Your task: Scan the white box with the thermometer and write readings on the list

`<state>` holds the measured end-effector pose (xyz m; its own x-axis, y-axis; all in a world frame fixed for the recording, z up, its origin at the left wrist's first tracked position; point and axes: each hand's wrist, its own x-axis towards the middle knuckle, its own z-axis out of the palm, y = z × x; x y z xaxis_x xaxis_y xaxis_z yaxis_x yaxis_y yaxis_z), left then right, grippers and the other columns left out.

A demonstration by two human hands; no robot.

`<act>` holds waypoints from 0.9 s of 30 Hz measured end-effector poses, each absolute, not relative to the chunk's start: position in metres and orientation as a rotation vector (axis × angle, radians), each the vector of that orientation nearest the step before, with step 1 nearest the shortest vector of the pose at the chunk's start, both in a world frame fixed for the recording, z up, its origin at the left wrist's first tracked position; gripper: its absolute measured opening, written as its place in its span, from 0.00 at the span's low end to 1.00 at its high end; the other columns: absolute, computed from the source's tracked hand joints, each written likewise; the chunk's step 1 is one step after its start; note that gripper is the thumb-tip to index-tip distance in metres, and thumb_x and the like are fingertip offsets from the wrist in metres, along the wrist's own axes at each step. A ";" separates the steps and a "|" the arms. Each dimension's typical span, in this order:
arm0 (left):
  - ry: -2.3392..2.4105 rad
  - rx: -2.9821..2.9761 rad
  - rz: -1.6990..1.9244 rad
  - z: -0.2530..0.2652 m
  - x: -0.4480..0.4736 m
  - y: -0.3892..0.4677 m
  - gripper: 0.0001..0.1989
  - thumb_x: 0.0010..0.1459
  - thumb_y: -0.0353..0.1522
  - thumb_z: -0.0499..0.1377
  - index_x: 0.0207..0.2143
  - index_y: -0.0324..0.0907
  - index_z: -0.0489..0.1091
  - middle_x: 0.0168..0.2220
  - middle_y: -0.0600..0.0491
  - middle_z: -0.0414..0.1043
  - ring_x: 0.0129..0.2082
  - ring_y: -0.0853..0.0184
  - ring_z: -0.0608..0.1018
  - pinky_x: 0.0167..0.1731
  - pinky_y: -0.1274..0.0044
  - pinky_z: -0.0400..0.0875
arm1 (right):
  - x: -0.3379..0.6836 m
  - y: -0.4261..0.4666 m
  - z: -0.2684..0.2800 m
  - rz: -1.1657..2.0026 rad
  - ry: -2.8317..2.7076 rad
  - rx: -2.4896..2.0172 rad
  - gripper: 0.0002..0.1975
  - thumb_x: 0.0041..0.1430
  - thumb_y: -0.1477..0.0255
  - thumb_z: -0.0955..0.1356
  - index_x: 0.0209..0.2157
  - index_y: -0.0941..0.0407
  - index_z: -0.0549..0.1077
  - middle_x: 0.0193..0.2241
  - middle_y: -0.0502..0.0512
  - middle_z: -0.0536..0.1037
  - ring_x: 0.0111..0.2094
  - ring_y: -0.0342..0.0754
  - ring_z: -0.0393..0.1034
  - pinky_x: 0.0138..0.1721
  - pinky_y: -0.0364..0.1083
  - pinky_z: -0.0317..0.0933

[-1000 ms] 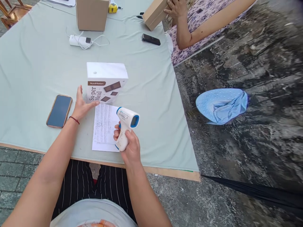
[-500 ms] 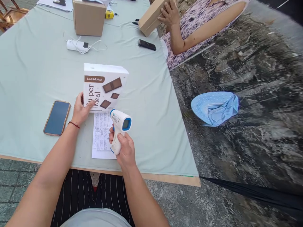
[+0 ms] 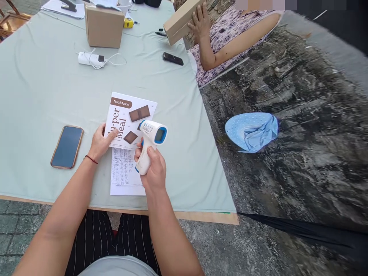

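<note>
My left hand (image 3: 101, 142) grips the lower left side of a white box (image 3: 122, 120) printed "NutriMotion" with pictures of brown bars. The box is tilted, its printed face turned up toward me. In my right hand (image 3: 153, 166) is a white and blue infrared thermometer (image 3: 151, 143), its small screen facing me and its front end over the box's lower right part. Printed sheets (image 3: 126, 188) lie on the table below the box, partly hidden by it and by my right hand. Left of my left hand lies a smartphone (image 3: 67, 147) in a brown case.
A cardboard box (image 3: 104, 28), a white device with a cable (image 3: 91, 59), a yellow tape measure (image 3: 128, 23) and a black phone-like object (image 3: 173, 58) are on the cloth-covered table (image 3: 43, 92). Another person's hand (image 3: 200, 23) holds a long carton (image 3: 182, 21). A blue hat (image 3: 251, 132) lies beyond the right edge.
The white box has tipped back, so its top side no longer shows. The thermometer has risen and shifted right, now overlapping the box's face. The whole view has shifted slightly.
</note>
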<state>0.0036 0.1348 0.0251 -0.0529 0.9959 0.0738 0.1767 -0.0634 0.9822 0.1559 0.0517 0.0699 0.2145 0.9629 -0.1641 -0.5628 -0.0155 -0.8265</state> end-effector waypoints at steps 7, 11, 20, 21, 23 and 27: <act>1.366 1.297 1.126 0.027 -0.004 0.137 0.33 0.44 0.50 0.69 0.46 0.39 0.67 0.50 0.42 0.75 0.50 0.54 0.77 0.50 0.63 0.72 | 0.153 0.079 0.071 1.295 -0.609 -0.991 0.18 0.47 0.57 0.73 0.34 0.55 0.74 0.31 0.51 0.75 0.27 0.41 0.62 0.24 0.42 0.55; 1.315 1.265 1.115 0.026 -0.006 0.138 0.35 0.42 0.51 0.70 0.46 0.39 0.67 0.51 0.42 0.74 0.51 0.53 0.76 0.50 0.62 0.71 | 0.151 0.085 0.068 1.287 -0.660 -1.031 0.19 0.48 0.55 0.73 0.33 0.55 0.73 0.26 0.48 0.72 0.26 0.41 0.60 0.24 0.42 0.54; 1.259 1.224 1.091 0.021 -0.012 0.139 0.34 0.41 0.50 0.71 0.45 0.39 0.68 0.49 0.41 0.75 0.48 0.54 0.78 0.47 0.62 0.72 | 0.151 0.085 0.066 1.309 -0.703 -1.095 0.20 0.47 0.53 0.73 0.30 0.54 0.71 0.26 0.48 0.71 0.27 0.42 0.62 0.28 0.43 0.56; 1.248 1.228 1.086 0.020 -0.012 0.140 0.34 0.42 0.50 0.71 0.45 0.38 0.68 0.49 0.41 0.75 0.48 0.54 0.78 0.47 0.62 0.72 | 0.151 0.085 0.066 1.307 -0.710 -1.093 0.20 0.47 0.53 0.73 0.30 0.54 0.71 0.25 0.47 0.71 0.27 0.42 0.61 0.27 0.43 0.56; 1.235 1.233 1.076 0.020 -0.013 0.140 0.34 0.42 0.50 0.71 0.45 0.38 0.68 0.50 0.41 0.75 0.49 0.54 0.77 0.48 0.62 0.72 | 0.152 0.084 0.067 1.305 -0.724 -1.092 0.20 0.48 0.53 0.73 0.30 0.54 0.71 0.25 0.47 0.70 0.26 0.42 0.60 0.26 0.43 0.54; 1.232 1.215 1.064 0.022 -0.012 0.140 0.34 0.42 0.48 0.71 0.46 0.39 0.67 0.51 0.41 0.74 0.51 0.53 0.76 0.48 0.62 0.71 | 0.153 0.084 0.066 1.328 -0.719 -1.074 0.19 0.48 0.54 0.74 0.31 0.55 0.72 0.26 0.46 0.70 0.27 0.41 0.60 0.27 0.42 0.54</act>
